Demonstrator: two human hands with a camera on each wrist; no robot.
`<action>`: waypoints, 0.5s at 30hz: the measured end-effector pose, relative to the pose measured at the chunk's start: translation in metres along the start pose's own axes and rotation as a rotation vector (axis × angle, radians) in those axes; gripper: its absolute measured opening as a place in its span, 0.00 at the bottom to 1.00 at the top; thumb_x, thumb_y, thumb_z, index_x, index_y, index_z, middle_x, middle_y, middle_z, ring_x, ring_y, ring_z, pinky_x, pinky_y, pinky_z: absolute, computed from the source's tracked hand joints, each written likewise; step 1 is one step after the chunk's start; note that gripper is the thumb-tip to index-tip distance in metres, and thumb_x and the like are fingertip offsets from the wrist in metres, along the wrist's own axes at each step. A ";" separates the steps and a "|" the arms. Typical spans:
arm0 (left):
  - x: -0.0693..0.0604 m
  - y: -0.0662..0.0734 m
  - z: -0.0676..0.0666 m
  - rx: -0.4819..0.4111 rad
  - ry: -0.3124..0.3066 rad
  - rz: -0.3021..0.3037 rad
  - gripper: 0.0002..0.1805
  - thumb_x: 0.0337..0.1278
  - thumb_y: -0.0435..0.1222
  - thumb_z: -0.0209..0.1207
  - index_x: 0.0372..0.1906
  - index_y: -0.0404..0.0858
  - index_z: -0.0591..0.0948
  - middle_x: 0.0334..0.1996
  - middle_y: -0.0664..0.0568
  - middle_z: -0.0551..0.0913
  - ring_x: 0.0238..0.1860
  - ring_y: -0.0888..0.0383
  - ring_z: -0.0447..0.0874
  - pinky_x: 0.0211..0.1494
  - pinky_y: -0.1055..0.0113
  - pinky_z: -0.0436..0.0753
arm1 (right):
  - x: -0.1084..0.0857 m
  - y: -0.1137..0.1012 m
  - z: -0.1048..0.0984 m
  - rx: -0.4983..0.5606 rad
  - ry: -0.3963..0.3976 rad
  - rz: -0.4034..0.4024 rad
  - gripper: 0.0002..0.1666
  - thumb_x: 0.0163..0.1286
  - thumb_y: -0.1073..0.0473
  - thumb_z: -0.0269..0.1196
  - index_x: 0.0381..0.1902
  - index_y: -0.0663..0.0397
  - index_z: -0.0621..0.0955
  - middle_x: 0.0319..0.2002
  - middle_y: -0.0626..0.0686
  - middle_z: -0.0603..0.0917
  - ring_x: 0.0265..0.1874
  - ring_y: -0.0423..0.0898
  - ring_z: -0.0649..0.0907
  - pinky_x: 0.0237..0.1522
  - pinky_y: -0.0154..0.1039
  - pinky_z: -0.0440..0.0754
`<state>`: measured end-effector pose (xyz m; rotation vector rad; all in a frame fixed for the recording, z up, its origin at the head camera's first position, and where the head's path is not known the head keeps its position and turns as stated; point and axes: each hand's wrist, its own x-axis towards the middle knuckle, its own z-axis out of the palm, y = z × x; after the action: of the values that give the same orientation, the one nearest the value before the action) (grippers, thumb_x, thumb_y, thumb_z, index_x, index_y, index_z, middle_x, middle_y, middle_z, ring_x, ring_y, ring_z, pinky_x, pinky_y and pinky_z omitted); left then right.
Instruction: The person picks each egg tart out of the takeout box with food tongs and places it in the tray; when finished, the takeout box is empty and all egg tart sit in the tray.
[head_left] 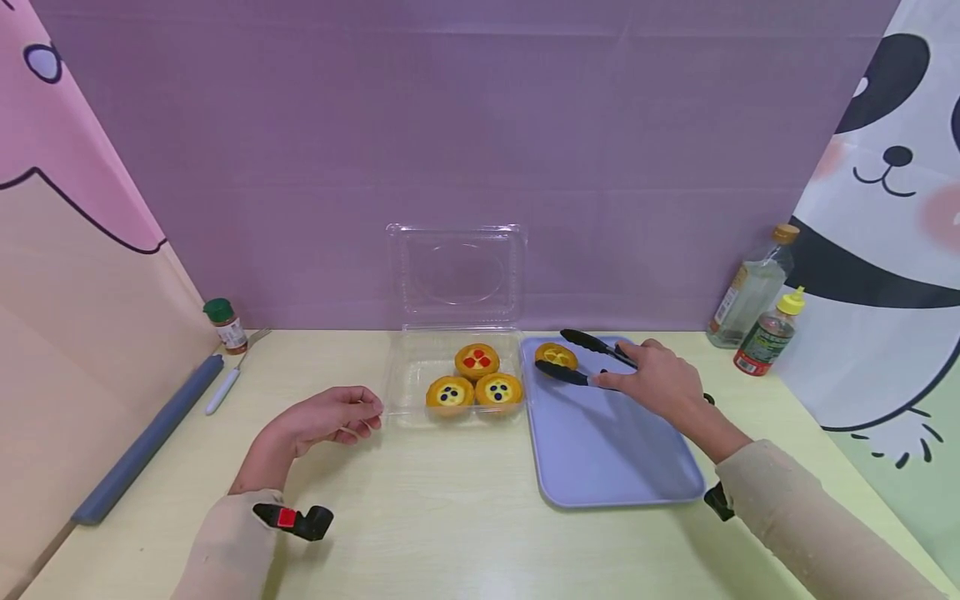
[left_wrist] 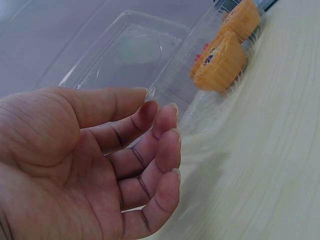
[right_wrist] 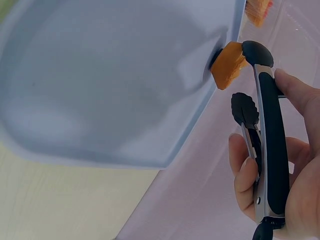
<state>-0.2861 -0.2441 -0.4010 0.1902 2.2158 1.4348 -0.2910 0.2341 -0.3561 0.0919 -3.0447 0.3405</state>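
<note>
My right hand (head_left: 660, 379) grips a pair of black-tipped tongs (right_wrist: 275, 145) over the tray's back left. The tongs are spread, with one tip beside a tart with yellow topping (head_left: 557, 355) and the other raised behind it. That tart sits at the back left corner of the light blue tray (head_left: 615, 467). My left hand (head_left: 333, 417) pinches the front left corner of an open clear plastic container (head_left: 408, 375) between thumb and index finger, the other fingers loosely bent. Inside stand a red-topped tart (head_left: 477, 360) and two tarts with dark berries (head_left: 450, 392). The container's lid (head_left: 457, 271) stands upright behind.
At the back right are a clear bottle (head_left: 753, 292) and a yellow-capped bottle (head_left: 767, 337). A green-capped jar (head_left: 225, 325), a fork with a pale handle (head_left: 223, 390) and a long blue roll (head_left: 150, 437) lie along the left. A purple backdrop (head_left: 637, 167) borders the table's rear.
</note>
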 end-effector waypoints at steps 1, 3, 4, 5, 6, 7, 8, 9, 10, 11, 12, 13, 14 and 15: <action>0.000 0.000 0.000 0.000 -0.002 0.001 0.17 0.74 0.42 0.54 0.51 0.30 0.74 0.40 0.48 0.81 0.40 0.54 0.78 0.45 0.63 0.79 | 0.000 0.000 0.000 0.004 0.004 0.000 0.55 0.58 0.25 0.64 0.73 0.51 0.69 0.60 0.67 0.77 0.42 0.57 0.83 0.24 0.42 0.74; 0.000 0.000 0.000 0.001 -0.003 0.004 0.17 0.74 0.43 0.54 0.51 0.31 0.74 0.40 0.48 0.81 0.40 0.54 0.78 0.46 0.63 0.79 | -0.001 0.000 -0.001 0.010 0.013 0.000 0.54 0.58 0.25 0.64 0.73 0.51 0.70 0.60 0.66 0.77 0.43 0.57 0.83 0.25 0.42 0.74; 0.000 -0.001 0.000 0.002 -0.004 0.005 0.17 0.74 0.43 0.54 0.51 0.31 0.74 0.40 0.48 0.81 0.40 0.54 0.78 0.45 0.63 0.79 | -0.002 0.001 -0.002 0.013 0.018 0.000 0.54 0.58 0.25 0.65 0.73 0.50 0.70 0.60 0.66 0.78 0.43 0.57 0.83 0.25 0.42 0.74; 0.000 -0.001 0.000 0.002 -0.003 0.005 0.17 0.74 0.43 0.54 0.50 0.31 0.74 0.40 0.48 0.81 0.40 0.53 0.78 0.45 0.63 0.79 | -0.002 0.001 -0.002 0.016 0.022 0.001 0.54 0.58 0.25 0.64 0.73 0.50 0.70 0.60 0.66 0.78 0.44 0.58 0.83 0.25 0.43 0.74; 0.000 -0.001 0.000 0.004 -0.002 0.005 0.17 0.74 0.43 0.54 0.50 0.31 0.75 0.40 0.48 0.81 0.40 0.54 0.78 0.46 0.63 0.79 | -0.002 0.001 -0.003 0.019 0.026 0.002 0.54 0.57 0.24 0.64 0.73 0.49 0.70 0.60 0.65 0.78 0.45 0.58 0.83 0.26 0.43 0.74; 0.000 -0.001 0.000 0.005 -0.001 0.005 0.18 0.74 0.43 0.54 0.50 0.31 0.75 0.40 0.48 0.81 0.40 0.53 0.78 0.46 0.63 0.79 | -0.002 0.001 -0.003 0.020 0.028 0.005 0.54 0.57 0.24 0.64 0.73 0.48 0.70 0.60 0.65 0.78 0.46 0.59 0.83 0.26 0.43 0.74; 0.001 -0.001 0.000 0.006 0.001 0.004 0.18 0.74 0.44 0.54 0.50 0.31 0.75 0.40 0.48 0.81 0.40 0.53 0.78 0.46 0.63 0.79 | -0.002 0.002 -0.004 0.019 0.031 0.006 0.54 0.57 0.24 0.64 0.73 0.48 0.70 0.60 0.65 0.78 0.47 0.59 0.83 0.26 0.43 0.74; 0.001 -0.001 0.000 0.007 0.001 0.004 0.18 0.74 0.43 0.54 0.50 0.31 0.75 0.40 0.48 0.81 0.40 0.53 0.78 0.46 0.63 0.79 | -0.002 0.002 -0.004 0.021 0.033 0.008 0.54 0.57 0.24 0.64 0.74 0.47 0.69 0.61 0.65 0.78 0.48 0.59 0.83 0.26 0.43 0.74; 0.000 -0.001 0.000 0.009 0.002 0.005 0.18 0.74 0.43 0.54 0.50 0.31 0.75 0.40 0.48 0.81 0.40 0.53 0.78 0.46 0.62 0.79 | -0.002 0.002 -0.005 0.022 0.035 0.009 0.54 0.57 0.24 0.64 0.74 0.47 0.69 0.61 0.65 0.77 0.48 0.59 0.83 0.26 0.43 0.74; 0.000 -0.001 0.001 0.010 0.002 0.005 0.18 0.74 0.43 0.54 0.51 0.31 0.75 0.40 0.49 0.81 0.40 0.53 0.78 0.46 0.62 0.79 | -0.002 0.002 -0.005 0.023 0.037 0.012 0.54 0.57 0.23 0.64 0.74 0.46 0.68 0.61 0.65 0.77 0.48 0.59 0.83 0.26 0.43 0.73; 0.000 0.000 0.001 0.012 0.002 0.007 0.18 0.74 0.43 0.54 0.51 0.31 0.74 0.40 0.49 0.81 0.40 0.54 0.78 0.46 0.62 0.79 | -0.002 0.002 -0.006 0.026 0.039 0.013 0.55 0.57 0.23 0.64 0.74 0.46 0.68 0.61 0.65 0.77 0.48 0.59 0.82 0.26 0.42 0.73; 0.000 0.000 0.001 0.012 0.003 0.007 0.18 0.74 0.43 0.54 0.51 0.30 0.74 0.40 0.49 0.81 0.40 0.54 0.78 0.46 0.62 0.79 | -0.002 0.002 -0.006 0.028 0.041 0.014 0.55 0.57 0.23 0.64 0.75 0.45 0.67 0.62 0.65 0.77 0.49 0.59 0.82 0.26 0.42 0.73; 0.000 0.000 0.001 0.013 0.003 0.008 0.18 0.74 0.43 0.54 0.51 0.30 0.74 0.40 0.48 0.81 0.40 0.54 0.78 0.46 0.62 0.79 | -0.003 0.002 -0.007 0.030 0.044 0.015 0.55 0.57 0.23 0.64 0.75 0.44 0.67 0.62 0.65 0.76 0.49 0.59 0.82 0.26 0.42 0.73; -0.001 0.000 0.001 0.013 0.002 0.009 0.18 0.74 0.43 0.54 0.51 0.30 0.74 0.40 0.48 0.81 0.40 0.54 0.78 0.46 0.62 0.79 | -0.003 0.002 -0.007 0.035 0.047 0.016 0.55 0.57 0.23 0.63 0.75 0.44 0.67 0.63 0.65 0.76 0.51 0.60 0.82 0.27 0.43 0.74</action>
<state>-0.2852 -0.2435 -0.4008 0.2036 2.2286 1.4266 -0.2879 0.2373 -0.3497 0.0609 -2.9955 0.3913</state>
